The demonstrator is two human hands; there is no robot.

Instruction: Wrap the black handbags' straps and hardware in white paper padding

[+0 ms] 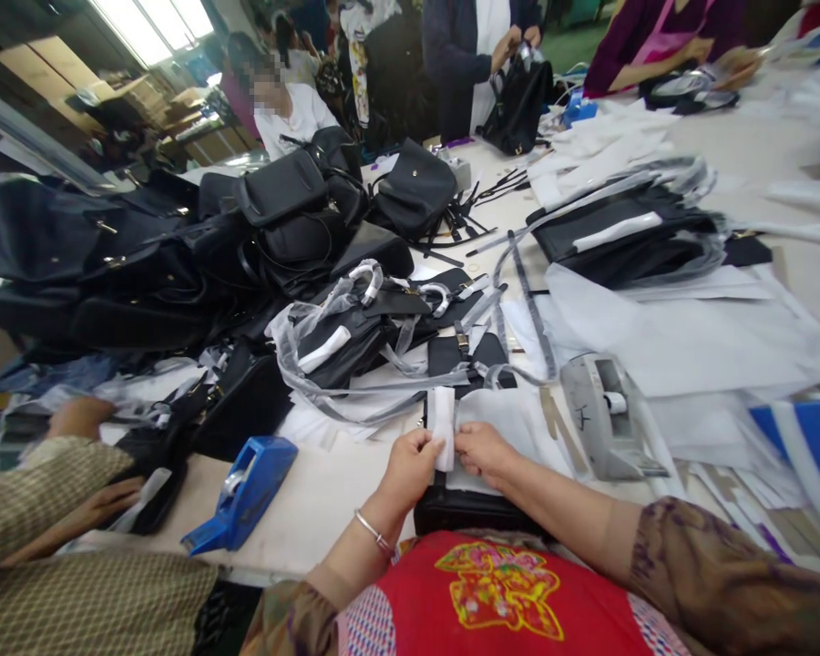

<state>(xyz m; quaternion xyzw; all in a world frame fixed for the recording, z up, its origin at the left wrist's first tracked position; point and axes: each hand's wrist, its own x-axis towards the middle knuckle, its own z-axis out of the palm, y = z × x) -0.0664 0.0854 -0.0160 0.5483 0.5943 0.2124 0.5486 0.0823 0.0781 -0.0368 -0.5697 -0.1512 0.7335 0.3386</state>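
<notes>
Fingers [420, 440] of the left hand [405, 466] are pinched together on the lower left edge of a white strip [444, 415]. The right hand [486, 451] has its fingers curled close at the strip's right edge; whether they grip it, I cannot tell. The strip lies over a black bag [461, 510], whose near edge sits right against the red apron [506, 592]. Leftward, the left forearm has room over the pale desk [328, 483], as far as a blue tape dispenser [246, 492] near the front edge. Rightward, room is tighter: a grey tape dispenser [605, 419] stands just beyond the white sheet [519, 424] on the bag. Ahead, a plastic-wrapped bag [342, 346] crowds the far side.
</notes>
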